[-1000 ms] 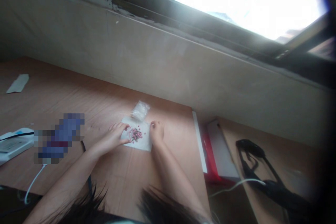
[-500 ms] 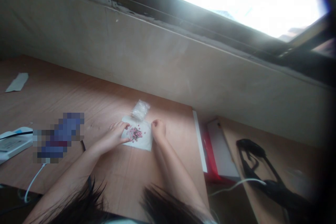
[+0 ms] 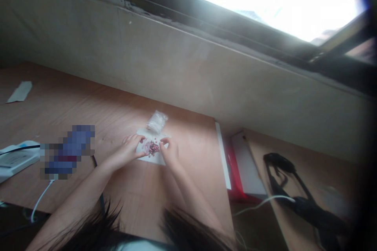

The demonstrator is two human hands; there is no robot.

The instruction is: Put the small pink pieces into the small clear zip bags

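Many small pink and dark beads (image 3: 153,148) lie in a loose pile on a white sheet (image 3: 156,160) that looks like paper or cloth. My left hand (image 3: 133,147) rests over the sheet's left edge, thumb and forefinger spread apart around the left side of the pile. Between them is a pale pinkish curved shape, too blurred to name. On the pile's right, my right hand (image 3: 169,151) has its thumb and forefinger drawn close together at the beads. Whatever is between those fingertips is too small to make out. Behind the sheet lies a clear plastic bag (image 3: 157,121), overlapping its far edge.
A blurred-out blue object (image 3: 69,151) with a white cable lies left of my forearm, beside a white power strip (image 3: 19,159). A paper scrap (image 3: 19,91) is at far left. Past the table's right edge are a red-and-white box (image 3: 249,168) and a black strapped object (image 3: 294,188).
My right hand has moved left, from the sheet's right edge to the beads. My left hand has stayed nearly in place.
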